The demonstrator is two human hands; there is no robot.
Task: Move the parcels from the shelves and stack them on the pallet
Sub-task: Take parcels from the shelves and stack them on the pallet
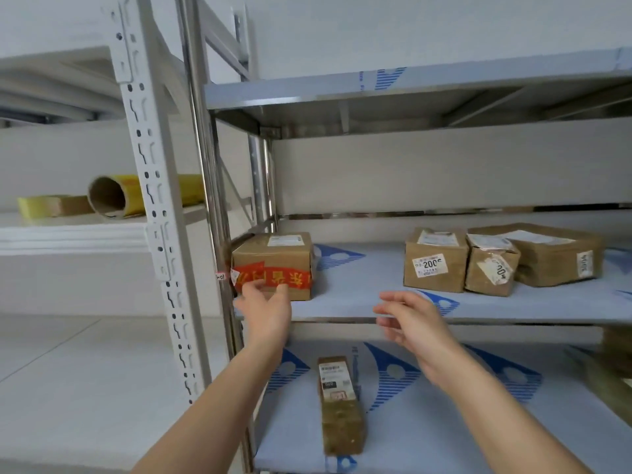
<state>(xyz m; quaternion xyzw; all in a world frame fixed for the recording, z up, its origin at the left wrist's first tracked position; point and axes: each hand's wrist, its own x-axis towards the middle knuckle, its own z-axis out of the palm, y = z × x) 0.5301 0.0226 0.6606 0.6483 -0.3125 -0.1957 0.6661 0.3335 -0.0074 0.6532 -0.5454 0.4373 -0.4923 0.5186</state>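
A brown parcel with red tape (277, 260) sits at the left end of the middle shelf (359, 302). My left hand (266, 309) is open right in front of it, fingertips at its lower front face. My right hand (413, 323) is open at the shelf's front edge, to the right of that parcel and holding nothing. Three more brown parcels stand at the right of the same shelf: one marked 2006 (434, 260), a small tilted one (490, 268) and a flat wide one (554, 254). A long narrow parcel (340, 405) lies on the lower shelf (444, 422).
A steel upright (205, 186) and a white slotted upright (154, 206) stand to the left of the parcel. Rolls of yellow tape (113, 196) lie on the white rack at left. Another box (615, 357) shows at the right edge of the lower shelf. No pallet is in view.
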